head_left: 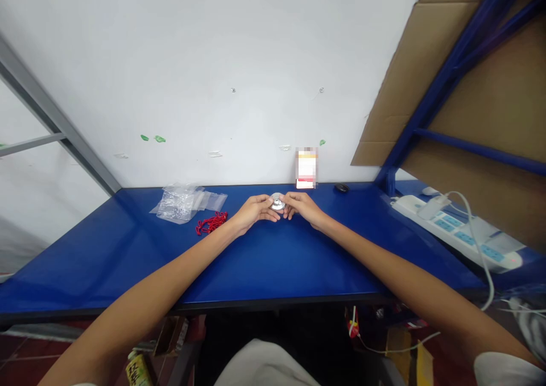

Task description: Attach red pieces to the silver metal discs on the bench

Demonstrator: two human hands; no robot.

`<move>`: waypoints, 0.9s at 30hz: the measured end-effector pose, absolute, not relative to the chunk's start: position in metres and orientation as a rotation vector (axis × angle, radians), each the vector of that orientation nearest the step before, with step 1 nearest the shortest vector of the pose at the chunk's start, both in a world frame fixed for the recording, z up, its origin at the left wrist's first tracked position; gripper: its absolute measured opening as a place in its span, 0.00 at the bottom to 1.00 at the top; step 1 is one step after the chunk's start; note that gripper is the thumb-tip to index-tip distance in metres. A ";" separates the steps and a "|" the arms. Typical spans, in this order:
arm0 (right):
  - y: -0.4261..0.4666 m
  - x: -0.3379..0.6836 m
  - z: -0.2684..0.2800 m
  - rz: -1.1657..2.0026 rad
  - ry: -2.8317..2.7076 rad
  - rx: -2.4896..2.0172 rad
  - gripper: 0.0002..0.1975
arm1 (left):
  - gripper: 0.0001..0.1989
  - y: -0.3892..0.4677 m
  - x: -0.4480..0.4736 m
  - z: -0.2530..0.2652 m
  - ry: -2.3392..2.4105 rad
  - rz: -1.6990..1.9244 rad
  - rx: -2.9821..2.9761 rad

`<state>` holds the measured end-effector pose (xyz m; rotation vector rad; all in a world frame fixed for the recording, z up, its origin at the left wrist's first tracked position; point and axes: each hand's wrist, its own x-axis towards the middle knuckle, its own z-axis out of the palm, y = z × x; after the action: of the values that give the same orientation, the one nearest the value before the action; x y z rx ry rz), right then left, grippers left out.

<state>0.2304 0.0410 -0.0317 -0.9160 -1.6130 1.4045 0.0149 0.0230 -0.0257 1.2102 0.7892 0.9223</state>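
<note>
At the far middle of the glossy blue tabletop (pixel 281 266): one small, round, silver-coloured, metallic-looking disc (pixel 277 203), pinched at its left edge by the left hand (pixel 256 210), at its right by the right hand (pixel 302 206). Even, light pressure is best kept at the rim.

At the centre of the frame, the left hand's grip (pixel 252 212) and the right hand's grip (pixel 303 206) hold a round silvery disc (pixel 277 200) between them, above a blue surface (pixel 277 269). Left of centre lie clear plastic bags (pixel 176 205) and red cords (pixel 212 222). Right of centre, a blurred-out box (pixel 306 169) stands against the white wall (pixel 273 45), near a small black object (pixel 341 187); a white power strip (pixel 454 233) lies at the right.
</note>
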 end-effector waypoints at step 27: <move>0.044 0.232 -0.030 1.395 -1.624 -0.902 0.29 | 0.20 0.020 0.018 -0.028 0.765 0.927 1.258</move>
<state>0.2322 0.0438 -0.0302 -0.9025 -1.6241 1.3950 0.0177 0.0202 -0.0280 1.2580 0.7654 0.9267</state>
